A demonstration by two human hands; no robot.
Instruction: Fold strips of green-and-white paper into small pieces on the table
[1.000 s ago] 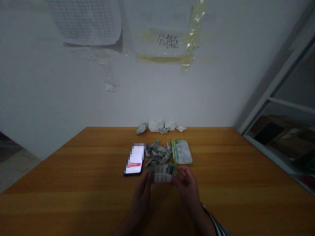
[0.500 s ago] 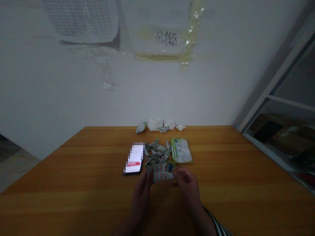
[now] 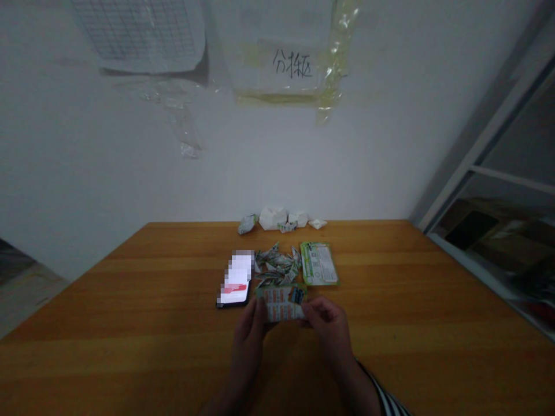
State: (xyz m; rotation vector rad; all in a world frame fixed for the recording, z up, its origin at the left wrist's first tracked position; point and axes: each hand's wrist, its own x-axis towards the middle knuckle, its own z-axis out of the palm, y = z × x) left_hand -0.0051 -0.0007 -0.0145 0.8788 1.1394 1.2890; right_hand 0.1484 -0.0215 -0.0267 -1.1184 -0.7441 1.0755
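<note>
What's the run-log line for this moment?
left hand: holds printed piece at left end | right hand: pinches its right end | phone: lies left of folded pieces

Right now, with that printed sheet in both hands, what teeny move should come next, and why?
I'd probably make one small crease in the printed sheet. The left hand and the right hand pinch it at opposite sides, its printed face looks fairly flat, and a cluster of folded paper pieces lies just beyond it.
</note>
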